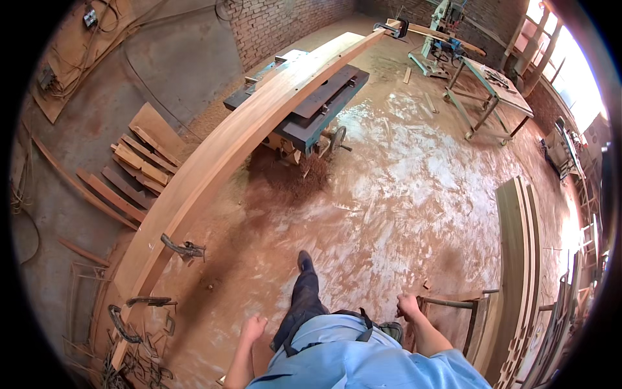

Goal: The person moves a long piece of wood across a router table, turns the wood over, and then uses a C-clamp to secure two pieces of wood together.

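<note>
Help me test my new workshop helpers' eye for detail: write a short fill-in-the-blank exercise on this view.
1. The person's shirt is light ____.
2. Of the left hand and right hand, the ____ one is nearer the stacked boards.
3. The long beam above the woodworking machine is made of ____.
4. The wall beyond is built of ____.

Missing words: blue; right; wood; bricks.

We see our left hand (254, 327) curled, our right hand (407, 306) curled just beside a rail (450, 303), and a long beam (223, 139) across a dark desk (304, 133).
</note>
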A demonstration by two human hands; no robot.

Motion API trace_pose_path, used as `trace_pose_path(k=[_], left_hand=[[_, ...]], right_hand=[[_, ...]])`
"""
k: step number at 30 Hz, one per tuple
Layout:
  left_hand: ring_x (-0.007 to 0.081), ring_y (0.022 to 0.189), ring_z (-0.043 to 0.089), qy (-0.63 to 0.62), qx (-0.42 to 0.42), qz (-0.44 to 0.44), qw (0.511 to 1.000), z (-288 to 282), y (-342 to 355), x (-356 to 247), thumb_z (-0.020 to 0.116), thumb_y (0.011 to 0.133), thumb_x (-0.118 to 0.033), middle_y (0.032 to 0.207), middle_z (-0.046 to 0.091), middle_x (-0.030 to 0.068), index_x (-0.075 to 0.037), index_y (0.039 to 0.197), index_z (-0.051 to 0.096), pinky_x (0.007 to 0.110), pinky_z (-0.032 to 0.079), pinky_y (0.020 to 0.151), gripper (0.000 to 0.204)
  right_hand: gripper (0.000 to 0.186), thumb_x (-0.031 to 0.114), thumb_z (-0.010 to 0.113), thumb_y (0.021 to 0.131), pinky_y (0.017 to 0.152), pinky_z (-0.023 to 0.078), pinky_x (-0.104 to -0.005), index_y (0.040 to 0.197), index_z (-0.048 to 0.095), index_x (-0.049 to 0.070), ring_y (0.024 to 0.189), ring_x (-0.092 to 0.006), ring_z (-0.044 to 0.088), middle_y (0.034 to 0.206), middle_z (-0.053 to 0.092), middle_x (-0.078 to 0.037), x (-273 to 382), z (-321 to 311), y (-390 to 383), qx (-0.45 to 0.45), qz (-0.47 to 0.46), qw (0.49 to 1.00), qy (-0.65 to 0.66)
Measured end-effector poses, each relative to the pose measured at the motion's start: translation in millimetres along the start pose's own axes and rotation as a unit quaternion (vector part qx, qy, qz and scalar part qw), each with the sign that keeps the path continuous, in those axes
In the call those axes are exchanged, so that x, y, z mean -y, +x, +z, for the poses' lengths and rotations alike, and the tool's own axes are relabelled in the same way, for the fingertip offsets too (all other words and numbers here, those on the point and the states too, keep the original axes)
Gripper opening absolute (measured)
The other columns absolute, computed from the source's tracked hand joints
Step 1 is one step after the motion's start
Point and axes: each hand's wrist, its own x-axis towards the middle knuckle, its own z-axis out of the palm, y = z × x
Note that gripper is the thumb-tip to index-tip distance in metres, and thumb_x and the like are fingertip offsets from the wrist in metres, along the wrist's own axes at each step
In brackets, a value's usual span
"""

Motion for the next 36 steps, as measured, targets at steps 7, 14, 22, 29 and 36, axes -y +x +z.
trace_pose_path(k=[7,14,22,29,36], left_hand=[[0.0425,0.103,0.069,-0.04,0.054,0.029,0.997,-19.3,105.4,-100.0,0.064,0.091,-0.035,0.107,0.07,0.0299,0.003,0.125,0.064,0.047,0.055,0.089,0.051],[0.0411,0.11,0.067,-0.041,0.067,0.097,0.992,-48.0,209.5,-210.5,0.065,0.092,-0.033,0.114,0.07,0.0282,0.004,0.13,0.062,0.045,0.053,0.095,0.053],[0.0372,0.109,0.069,-0.039,0.039,0.168,0.984,-181.5,271.0,-440.1,0.066,0.093,-0.028,0.12,0.07,0.0233,0.002,0.132,0.061,0.043,0.054,0.094,0.049],[0.0326,0.099,0.071,-0.216,-0.13,0.171,0.952,-208.8,340.7,-559.4,0.066,0.093,-0.02,0.113,0.071,0.0194,0.0,0.125,0.066,0.039,0.056,0.089,0.038],[0.0374,0.107,0.063,-0.064,-0.488,0.123,0.862,-242.3,481.4,-674.5,0.065,0.094,-0.02,0.111,0.069,0.0176,0.001,0.112,0.069,0.043,0.051,0.095,0.029]], right_hand=[[0.014,0.016,0.056,0.098,0.043,0.047,-0.0389,0.094,0.06,0.003,0.048,-0.0215,0.052,0.064,0.052,-0.006,47.7,-54.4,31.3,-0.058,0.072,0.994,0.055],[0.021,0.021,0.056,0.1,0.05,0.051,-0.0373,0.088,0.059,0.005,0.051,-0.0199,0.054,0.066,0.054,-0.005,179.2,-43.5,60.4,-0.028,0.052,0.998,0.032],[0.023,0.022,0.062,0.093,0.05,0.044,-0.0331,0.08,0.066,0.003,0.054,-0.0195,0.057,0.069,0.061,-0.008,231.0,-62.0,128.7,-0.049,0.075,0.996,0.014],[0.023,0.024,0.06,0.093,0.046,0.04,-0.0326,0.082,0.064,0.004,0.052,-0.0193,0.055,0.067,0.06,-0.007,345.5,-123.5,245.0,-0.024,0.136,0.99,-0.018],[0.025,0.025,0.058,0.095,0.051,0.058,-0.0398,0.085,0.061,0.003,0.053,-0.0216,0.059,0.069,0.059,-0.009,552.0,-228.7,407.5,-0.009,0.04,0.997,-0.065]])
